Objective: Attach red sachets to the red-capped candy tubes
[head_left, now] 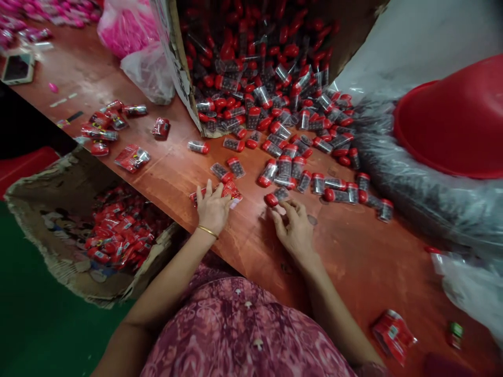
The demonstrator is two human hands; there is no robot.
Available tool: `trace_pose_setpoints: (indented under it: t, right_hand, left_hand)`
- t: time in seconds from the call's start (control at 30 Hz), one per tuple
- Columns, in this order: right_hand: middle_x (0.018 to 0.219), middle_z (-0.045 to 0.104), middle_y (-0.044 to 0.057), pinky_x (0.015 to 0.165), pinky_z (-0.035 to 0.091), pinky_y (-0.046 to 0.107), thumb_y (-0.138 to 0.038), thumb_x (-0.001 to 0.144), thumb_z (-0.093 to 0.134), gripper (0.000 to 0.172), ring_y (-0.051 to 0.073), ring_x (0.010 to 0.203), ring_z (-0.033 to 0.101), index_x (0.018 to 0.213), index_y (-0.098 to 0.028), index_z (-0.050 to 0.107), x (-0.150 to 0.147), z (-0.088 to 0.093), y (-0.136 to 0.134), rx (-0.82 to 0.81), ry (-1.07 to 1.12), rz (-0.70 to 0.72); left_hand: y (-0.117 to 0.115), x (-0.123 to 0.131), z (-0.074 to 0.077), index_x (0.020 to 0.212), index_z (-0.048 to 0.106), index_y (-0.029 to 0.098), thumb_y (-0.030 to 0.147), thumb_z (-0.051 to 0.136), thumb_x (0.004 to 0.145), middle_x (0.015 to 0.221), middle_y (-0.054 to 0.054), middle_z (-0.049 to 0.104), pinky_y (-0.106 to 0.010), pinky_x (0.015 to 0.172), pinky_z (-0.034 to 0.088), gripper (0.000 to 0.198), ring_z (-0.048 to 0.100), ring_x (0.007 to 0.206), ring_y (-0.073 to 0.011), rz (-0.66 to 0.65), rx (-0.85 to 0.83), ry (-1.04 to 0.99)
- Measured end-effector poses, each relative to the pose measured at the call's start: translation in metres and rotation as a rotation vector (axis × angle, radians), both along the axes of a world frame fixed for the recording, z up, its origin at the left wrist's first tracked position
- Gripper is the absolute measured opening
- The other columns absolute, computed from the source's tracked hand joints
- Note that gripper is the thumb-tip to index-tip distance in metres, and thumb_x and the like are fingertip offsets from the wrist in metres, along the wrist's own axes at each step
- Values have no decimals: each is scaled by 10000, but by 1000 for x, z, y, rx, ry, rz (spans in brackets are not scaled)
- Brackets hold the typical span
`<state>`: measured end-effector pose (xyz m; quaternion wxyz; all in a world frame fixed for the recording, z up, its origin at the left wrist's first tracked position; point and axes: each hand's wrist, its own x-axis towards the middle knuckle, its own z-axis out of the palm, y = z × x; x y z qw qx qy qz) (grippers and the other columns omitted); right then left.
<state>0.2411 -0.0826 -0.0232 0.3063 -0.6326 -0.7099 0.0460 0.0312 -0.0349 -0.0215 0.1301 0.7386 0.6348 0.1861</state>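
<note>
My left hand (213, 209) lies with its fingers spread over a red printed packet (231, 193) on the table; part of the packet is hidden beneath the palm. At the fingertips of my right hand (294, 225) is a small clear tube with a red cap (272, 199), pinched at its near side between thumb and finger. Dark beads show through the clear walls of the tubes. Beyond both hands, more such tubes (285, 166) lie loose, spilling from a tipped cardboard box (184, 78).
Filled red packets (132, 158) sit on the reddish table (173, 180) at left. Below its edge stands a torn carton (35, 178) of red packets. A red tub (451, 120) rests on a plastic-wrapped sack (416, 204) at right. A phone (18, 68) lies far left.
</note>
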Motion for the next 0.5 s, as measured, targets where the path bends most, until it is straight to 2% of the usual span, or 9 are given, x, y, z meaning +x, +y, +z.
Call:
trace_pose_setpoints:
  t: [0.13,0.23,0.33,0.43,0.5]
  right_hand:
    - [974,595,109,717,492,329,-314,861,482,229,188,829,587,981,-180,624,-22,10,6,28,163,93]
    - [900,619,80,652,475,300,-367,853,488,258,159,719,567,971,-179,619,-47,15,16,-93,361,130]
    - [777,620,31,565,442,250,-459,805,529,315,123,613,531,899,-169,607,-67,16,28,-265,671,143]
    - [620,565,-18,540,417,223,-483,780,542,317,101,558,502,713,-174,569,-76,16,38,-296,938,167]
    - [557,527,-34,515,393,218,-465,784,539,315,91,511,471,656,-178,544,-76,18,39,-262,988,152]
  left_hand:
    - [0,-4,6,937,720,257,318,486,841,1277,-76,566,-614,1053,180,260,364,1287,-360,7,67,4]
    - [-3,-3,15,987,703,281,350,497,837,1306,-78,538,-622,1047,182,264,354,1297,-354,29,146,-65]
    - [-8,0,25,979,702,295,344,508,833,1318,-63,529,-615,1057,159,247,347,1306,-333,-4,181,-144]
    - [-12,2,31,1011,691,258,330,559,801,1328,-76,518,-570,1076,159,259,345,1308,-325,6,169,-271]
    - [-14,3,33,1071,665,210,372,602,766,1274,-105,565,-508,1062,245,351,420,1254,-321,78,99,-459]
